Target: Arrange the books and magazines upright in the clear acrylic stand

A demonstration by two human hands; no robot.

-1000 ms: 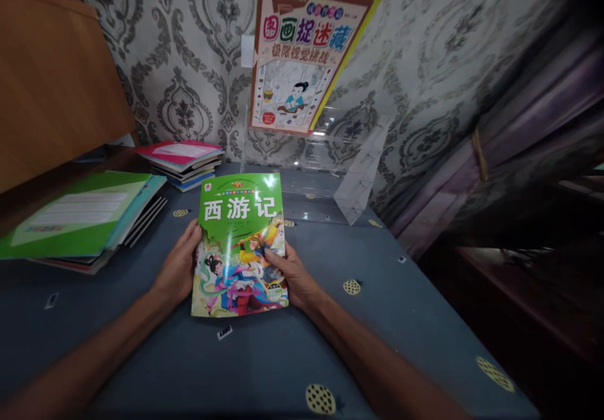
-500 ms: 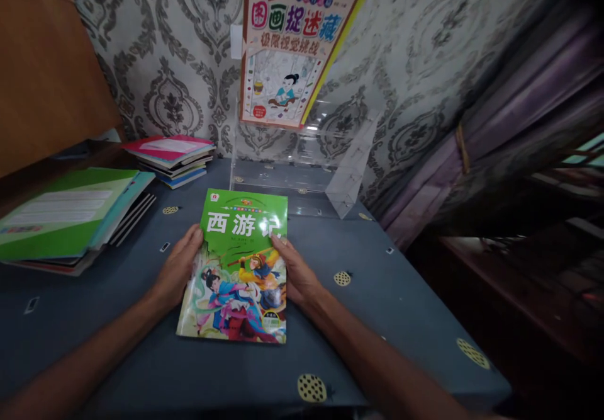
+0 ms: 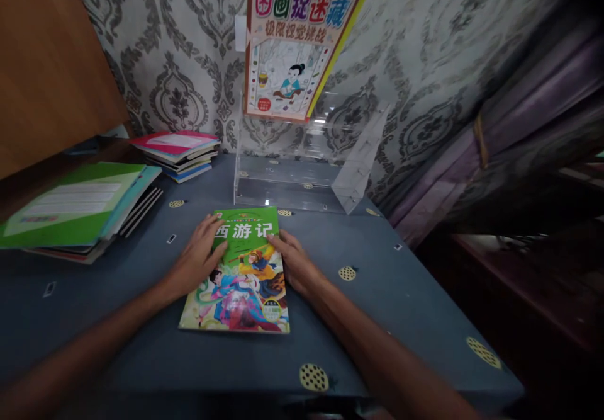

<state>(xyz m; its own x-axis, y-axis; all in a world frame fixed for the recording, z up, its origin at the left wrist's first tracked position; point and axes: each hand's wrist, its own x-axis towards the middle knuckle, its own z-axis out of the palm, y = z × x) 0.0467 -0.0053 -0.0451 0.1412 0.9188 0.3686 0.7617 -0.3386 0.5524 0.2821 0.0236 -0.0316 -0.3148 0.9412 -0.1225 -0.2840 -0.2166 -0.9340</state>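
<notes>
A green picture book [image 3: 250,281] with white Chinese characters and two cartoon figures lies at the near middle of the table, its upper edge pointing away from me. My left hand [image 3: 201,253] rests over the book's upper left side, fingers stretched forward and thumb apart on the cover. On the right edge, my right hand [image 3: 295,259] grips the book with its thumb on top; its other fingers are partly hidden along the side. Beyond it stands a clear acrylic book rack [image 3: 292,193], with a brown-bordered book [image 3: 292,61] upright on its upper tier.
A stack of books with a green one on top [image 3: 70,203] lies at left. Behind it is a smaller stack under a pink book [image 3: 177,141]. The blue tablecloth [image 3: 387,319] has pineapple prints. A purple curtain [image 3: 448,162] hangs at right, beside patterned wallpaper.
The green book's far end has lowered towards the table. My left hand has shifted from its left edge onto the cover, with fingers spread; my right hand stays on the right edge.
</notes>
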